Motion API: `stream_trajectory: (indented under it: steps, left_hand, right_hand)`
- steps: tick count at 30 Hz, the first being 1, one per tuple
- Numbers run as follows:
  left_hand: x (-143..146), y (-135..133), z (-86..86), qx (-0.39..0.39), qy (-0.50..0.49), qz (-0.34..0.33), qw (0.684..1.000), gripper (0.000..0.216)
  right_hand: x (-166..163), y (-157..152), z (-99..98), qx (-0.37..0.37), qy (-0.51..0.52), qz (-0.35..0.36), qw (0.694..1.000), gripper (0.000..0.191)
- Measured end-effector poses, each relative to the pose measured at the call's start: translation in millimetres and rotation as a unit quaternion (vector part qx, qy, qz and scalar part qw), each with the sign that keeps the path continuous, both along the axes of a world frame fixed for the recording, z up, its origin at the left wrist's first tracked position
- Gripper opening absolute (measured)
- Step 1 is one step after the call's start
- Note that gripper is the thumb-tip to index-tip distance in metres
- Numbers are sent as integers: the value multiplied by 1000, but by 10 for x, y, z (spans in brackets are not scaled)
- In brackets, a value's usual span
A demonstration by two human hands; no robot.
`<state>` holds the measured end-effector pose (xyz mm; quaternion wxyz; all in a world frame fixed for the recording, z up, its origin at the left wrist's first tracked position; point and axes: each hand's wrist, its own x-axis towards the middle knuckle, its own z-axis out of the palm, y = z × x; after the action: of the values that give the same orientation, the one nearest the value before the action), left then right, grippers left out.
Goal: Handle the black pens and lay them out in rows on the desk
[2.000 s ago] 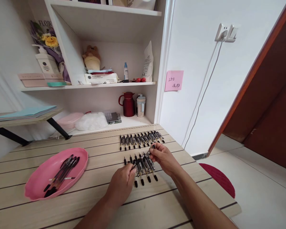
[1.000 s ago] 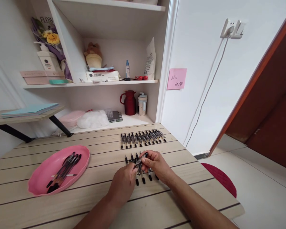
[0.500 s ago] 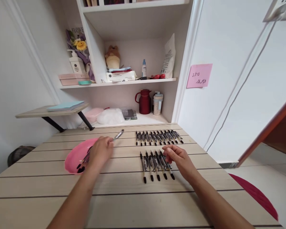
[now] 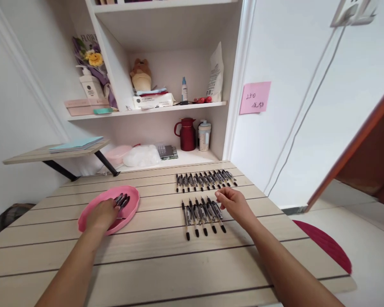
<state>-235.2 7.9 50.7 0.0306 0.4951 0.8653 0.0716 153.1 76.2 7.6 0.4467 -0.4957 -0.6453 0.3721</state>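
As the left hand (image 4: 102, 213) dips into the tray, the right hand (image 4: 233, 201) hangs beside the near row

If the near row (image 4: 201, 217) is the clock's centre, the pink tray (image 4: 131, 211) sits at nine o'clock on the table (image 4: 160, 238). Black pens (image 4: 123, 200) lie bunched in it, showing at two o'clock from the left hand, right by its fingers. That hand is back up, its fingertips hidden beneath it, so whether they grip a pen I can't say.

The right hand is between two and three o'clock, just off the last pens of the near row. Its fingers are curled in, with the thumb drawn up to meet them. Whether it touches the table is unclear.

The near row lies side by side, five black ends pointing roughly to five o'clock. At twelve o'clock, apart from it, runs the far row (image 4: 205, 180), longer and packed close.

Beyond that, near twelve, a red jug (image 4: 187, 135) stands just beside a pale cup (image 4: 204, 137) on a white shelf. A pink note (image 4: 255, 104) is on the wall at one o'clock, and a stand (image 4: 32, 155) bearing blue papers (image 4: 78, 143) is near ten.
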Motion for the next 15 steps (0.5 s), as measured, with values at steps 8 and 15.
stream_trajectory:
  steps: [8, 15]
  left_hand:
    - [898, -45, 171, 163, 30, -197, 966, 29]
    - [1761, -29, -44, 171, -161, -349, 907, 23]
  right_hand:
    - [134, -66, 131, -38, -321, -49, 945, 27]
    - [69, -171, 98, -54, -444, 46, 893, 17]
